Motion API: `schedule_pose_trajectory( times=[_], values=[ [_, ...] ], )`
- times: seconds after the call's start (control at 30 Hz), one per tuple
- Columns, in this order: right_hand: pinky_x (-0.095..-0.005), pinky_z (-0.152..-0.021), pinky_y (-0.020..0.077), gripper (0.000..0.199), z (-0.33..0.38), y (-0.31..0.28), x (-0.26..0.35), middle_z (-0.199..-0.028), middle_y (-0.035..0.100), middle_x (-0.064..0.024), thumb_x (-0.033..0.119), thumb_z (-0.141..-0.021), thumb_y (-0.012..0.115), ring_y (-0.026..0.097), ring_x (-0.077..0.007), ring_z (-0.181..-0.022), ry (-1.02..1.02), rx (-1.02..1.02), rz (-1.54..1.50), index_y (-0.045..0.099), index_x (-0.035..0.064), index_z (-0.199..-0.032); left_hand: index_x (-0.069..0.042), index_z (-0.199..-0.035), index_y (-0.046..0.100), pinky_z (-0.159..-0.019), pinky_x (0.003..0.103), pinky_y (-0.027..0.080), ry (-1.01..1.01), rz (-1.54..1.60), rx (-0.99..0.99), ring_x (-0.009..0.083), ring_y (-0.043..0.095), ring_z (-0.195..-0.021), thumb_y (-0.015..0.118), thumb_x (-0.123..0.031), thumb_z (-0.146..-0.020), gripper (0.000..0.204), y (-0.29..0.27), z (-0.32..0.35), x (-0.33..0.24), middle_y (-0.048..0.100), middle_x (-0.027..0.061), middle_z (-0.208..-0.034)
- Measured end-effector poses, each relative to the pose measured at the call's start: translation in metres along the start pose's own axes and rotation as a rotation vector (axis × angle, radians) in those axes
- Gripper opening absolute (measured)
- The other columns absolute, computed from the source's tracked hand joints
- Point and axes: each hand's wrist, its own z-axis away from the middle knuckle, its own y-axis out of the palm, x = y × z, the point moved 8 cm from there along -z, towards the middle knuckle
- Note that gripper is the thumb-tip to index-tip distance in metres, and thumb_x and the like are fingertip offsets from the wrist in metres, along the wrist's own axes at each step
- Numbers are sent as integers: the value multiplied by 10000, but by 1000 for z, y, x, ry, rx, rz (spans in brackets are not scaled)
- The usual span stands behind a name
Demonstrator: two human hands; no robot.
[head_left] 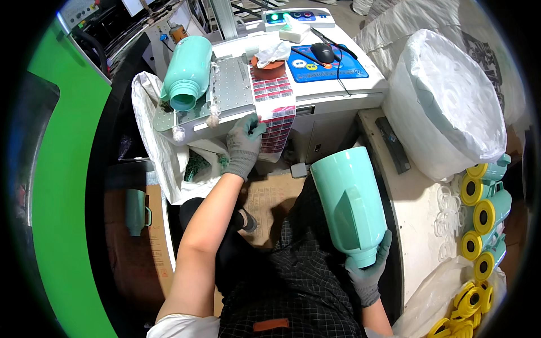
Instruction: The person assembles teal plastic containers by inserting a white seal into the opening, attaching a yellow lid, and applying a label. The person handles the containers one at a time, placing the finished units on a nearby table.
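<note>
My right hand [369,273], in a grey glove, grips a glossy mint-green jug body [349,197] around its narrow neck. The jug tilts over my right thigh, wide end up, its handle facing me. At the table's front edge my gloved left hand [245,143] pinches the left edge of a sheet of red-and-white labels [276,127] that hangs down from the tabletop. The fingertips partly cover that edge. A second mint-green jug body [189,67] lies on a perforated metal plate [232,84], its open neck toward me.
A brown tape roll [268,69], mouse [323,53] and control box [298,19] sit on the table. A white sack [147,112] hangs at left, near another jug [135,211] in a box. Right stand a large bag [445,107], yellow-capped jugs [484,217] and yellow lids [468,301].
</note>
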Motion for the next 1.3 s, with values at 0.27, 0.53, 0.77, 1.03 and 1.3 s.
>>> schedule_pose_trajectory(
  times=[0.27, 0.53, 0.77, 1.03, 1.3],
  values=[
    [-445, -1178, 406, 1202, 1, 3, 0, -1592, 381, -183, 298, -712, 919, 452, -305, -1441, 0, -2, -11, 210, -17, -1629, -78, -1055, 754, -776, 434, 549, 167, -61, -30, 350, 702, -849, 783, -201, -871, 223, -4, -5, -10, 708, 157, -980],
    [-466, -1151, 443, 1166, 2, 4, 7, -1619, 334, -210, 268, -730, 914, 444, -329, -1453, -105, 34, 65, 228, 61, -1650, -47, -1011, 731, -678, 299, 548, -12, 353, -51, 177, 689, -796, 758, -98, -901, 124, -17, 64, -39, 684, 41, -965],
    [-497, -1070, 526, 1196, 7, 10, 31, -1635, 280, -270, 291, -686, 915, 467, -430, -1434, -310, 64, 373, 230, 287, -1666, -9, -1027, 706, -630, 222, 518, -756, 1045, 514, 94, 646, -705, 688, -65, -960, 89, 22, 143, -112, 705, 56, -860],
    [-505, -983, 564, 1166, 12, 15, 43, -1592, 330, -301, 339, -675, 929, 531, -469, -1346, -425, 22, 571, 270, 311, -1637, -21, -1067, 735, -669, 242, 560, -733, 1077, 550, 119, 707, -792, 757, -82, -931, 150, 28, 153, -100, 753, 62, -937],
    [-504, -982, 569, 1148, 14, 18, 43, -1588, 330, -308, 337, -689, 933, 521, -479, -1354, -431, 43, 579, 283, 301, -1635, -27, -957, 675, -675, 211, 500, -571, 552, 494, 51, 595, -751, 859, -118, -846, 234, 9, 145, -80, 661, -5, -836]
  ],
)
